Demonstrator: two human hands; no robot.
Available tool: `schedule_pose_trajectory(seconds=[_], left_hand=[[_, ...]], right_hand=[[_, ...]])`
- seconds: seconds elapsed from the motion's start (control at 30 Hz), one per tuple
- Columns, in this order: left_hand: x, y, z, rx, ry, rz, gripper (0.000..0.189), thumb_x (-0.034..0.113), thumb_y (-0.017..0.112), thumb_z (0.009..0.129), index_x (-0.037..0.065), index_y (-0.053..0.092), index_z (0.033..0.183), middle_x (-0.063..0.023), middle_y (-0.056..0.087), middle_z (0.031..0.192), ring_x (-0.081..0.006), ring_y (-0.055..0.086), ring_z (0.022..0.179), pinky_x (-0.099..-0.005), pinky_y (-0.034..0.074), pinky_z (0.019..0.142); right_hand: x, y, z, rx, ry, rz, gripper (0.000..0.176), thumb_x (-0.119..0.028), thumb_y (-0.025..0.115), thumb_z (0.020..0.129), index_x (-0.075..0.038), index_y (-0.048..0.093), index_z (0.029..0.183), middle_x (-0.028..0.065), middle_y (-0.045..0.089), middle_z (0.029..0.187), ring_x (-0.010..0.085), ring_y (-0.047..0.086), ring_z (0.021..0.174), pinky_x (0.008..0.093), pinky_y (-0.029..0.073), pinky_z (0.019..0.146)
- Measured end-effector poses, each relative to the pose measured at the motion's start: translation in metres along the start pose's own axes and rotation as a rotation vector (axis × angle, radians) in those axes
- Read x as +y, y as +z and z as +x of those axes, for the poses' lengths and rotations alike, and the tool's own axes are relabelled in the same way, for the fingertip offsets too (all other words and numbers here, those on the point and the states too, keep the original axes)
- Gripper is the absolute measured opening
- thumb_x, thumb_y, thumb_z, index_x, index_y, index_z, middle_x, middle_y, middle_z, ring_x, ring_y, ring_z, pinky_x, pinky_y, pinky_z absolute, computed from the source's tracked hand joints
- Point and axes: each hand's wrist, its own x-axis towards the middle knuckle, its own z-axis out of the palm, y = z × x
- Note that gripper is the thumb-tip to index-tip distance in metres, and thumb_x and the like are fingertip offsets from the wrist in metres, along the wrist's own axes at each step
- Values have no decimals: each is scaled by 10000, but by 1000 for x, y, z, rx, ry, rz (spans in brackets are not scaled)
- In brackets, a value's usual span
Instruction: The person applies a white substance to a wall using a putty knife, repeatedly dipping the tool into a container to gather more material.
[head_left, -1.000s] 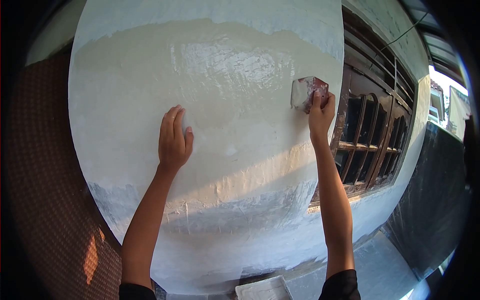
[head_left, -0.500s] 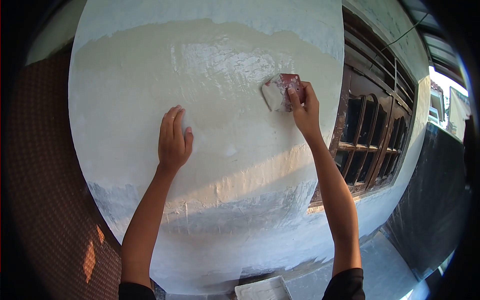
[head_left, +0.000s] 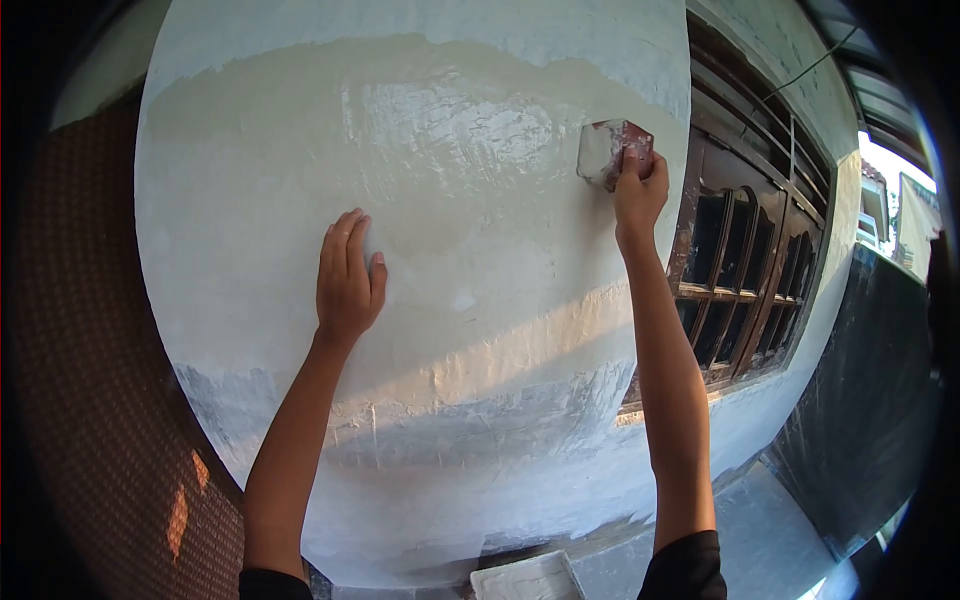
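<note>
My left hand (head_left: 348, 275) lies flat on the wall (head_left: 480, 330), fingers stretched upward, holding nothing. Farther right and higher, my right hand (head_left: 641, 195) grips a dark red scraper (head_left: 636, 143), its pale blade side smeared with whitish putty and held at the wall surface near the window side. A wet, shiny patch of putty (head_left: 460, 115) spreads over the upper wall between and above my hands. Lower down, the wall has rougher streaks and a band of sunlight.
A brown wooden window (head_left: 745, 270) with panes and bars is right of my right hand. A tray (head_left: 525, 580) with whitish material sits at the bottom. A woven brown surface (head_left: 90, 330) runs along the left, and a dark panel (head_left: 860, 400) stands at the right.
My right hand and the scraper have moved right and slightly up along the wall. My left hand has stayed in place.
</note>
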Motion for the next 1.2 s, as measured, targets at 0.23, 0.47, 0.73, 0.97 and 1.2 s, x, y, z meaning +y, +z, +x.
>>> schedule_pose_trajectory(seconds=[0.23, 0.47, 0.73, 0.97, 1.2], left_hand=[[0, 1, 0, -2, 0, -3, 481, 51, 530, 926, -29, 442, 1392, -203, 463, 1432, -374, 445, 1355, -497, 333, 1163], [1, 0, 0, 4, -8, 0, 489, 51, 531, 922, -26, 438, 1396, -199, 463, 1430, -369, 446, 1354, -507, 327, 1165], [-1, 2, -1, 5, 9, 6, 496, 57, 535, 921, -23, 435, 1400, -198, 463, 1434, -364, 449, 1353, -515, 329, 1163], [0, 1, -1, -5, 7, 13, 506, 63, 536, 923, -20, 425, 1409, -195, 456, 1440, -362, 437, 1363, -511, 321, 1167], [-2, 2, -1, -11, 10, 1, 506, 67, 538, 923, -19, 426, 1408, -193, 453, 1442, -362, 433, 1365, -514, 313, 1168]], right_hand=[[9, -3, 0, -253, -155, -145, 304, -230, 640, 983, 17, 611, 1157, 84, 664, 955, 134, 591, 830, 307, 490, 781], [-5, -38, -43, -137, -254, -138, 232, -186, 611, 1003, -8, 620, 1153, 84, 649, 873, 125, 583, 777, 298, 509, 710], [32, -45, -154, -411, -1020, -569, 604, 56, 661, 708, -175, 703, 1264, -21, 717, 1236, 201, 556, 834, 327, 439, 798], [26, -38, -184, -567, -970, -739, 462, -49, 680, 834, -46, 653, 1295, 84, 660, 1313, 287, 618, 967, 365, 489, 824], [22, -40, -183, -657, -1052, -826, 463, -24, 654, 786, 15, 668, 1248, 160, 666, 1271, 288, 642, 922, 353, 535, 784]])
